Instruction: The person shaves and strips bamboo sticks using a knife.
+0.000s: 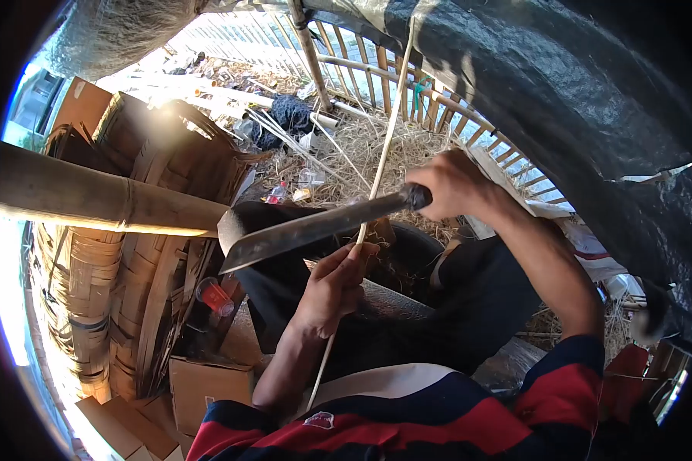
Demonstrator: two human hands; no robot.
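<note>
A long, thin pale strip (pixel 390 132) runs from the top of the view down to my chest. My left hand (pixel 332 292) is closed round its lower part, with the fingers pinching it. Above, my right hand (pixel 450 187) grips the dark handle of a large knife (pixel 307 232). The wide blade points to the left and lies across the strip, just above my left fingers. Whether its edge touches the strip I cannot tell.
A thick bamboo pole (pixel 92 194) juts in from the left, before rolled woven mats (pixel 150 253). Below are cardboard boxes (pixel 211 390) and a red cup (pixel 217 296). Shavings (pixel 415 154) cover the ground near a slatted fence. Dark sheeting (pixel 569 84) hangs at the right.
</note>
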